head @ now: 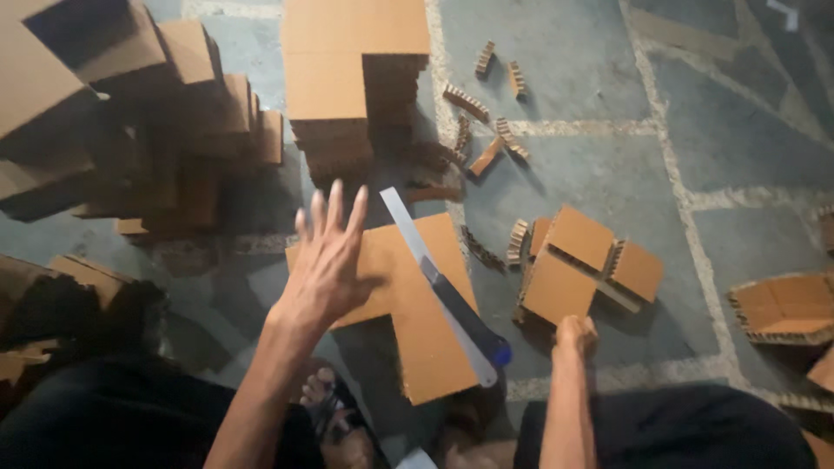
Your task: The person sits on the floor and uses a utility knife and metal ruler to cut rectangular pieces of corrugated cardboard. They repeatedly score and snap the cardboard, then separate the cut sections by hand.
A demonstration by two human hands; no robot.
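My left hand (pixel 328 260) is raised with its fingers spread wide, holding nothing, hovering over the near-left part of the L-shaped honeycomb cardboard piece (pixel 417 313) that lies flat on the stone floor (pixel 591 95). My right hand (pixel 575 334) is closed in a loose fist just right of that piece; I cannot tell whether it pinches anything, since I see only its back.

Between my hands lies the long knife (pixel 443 291), resting on the cardboard piece. Its long axis runs diagonally: pale blade tip up beside my left fingertips, dark handle with its blue end down toward my right hand, which is the nearer to the handle.

Beyond my right hand sits a cluster of cut square blocks (pixel 586 260), with small offcut strips (pixel 482 130) scattered farther out. Ahead of my left hand stands a tall stack of cardboard sheets (pixel 352 78); the piles (pixel 130 122) further left are dark and hard to make out.
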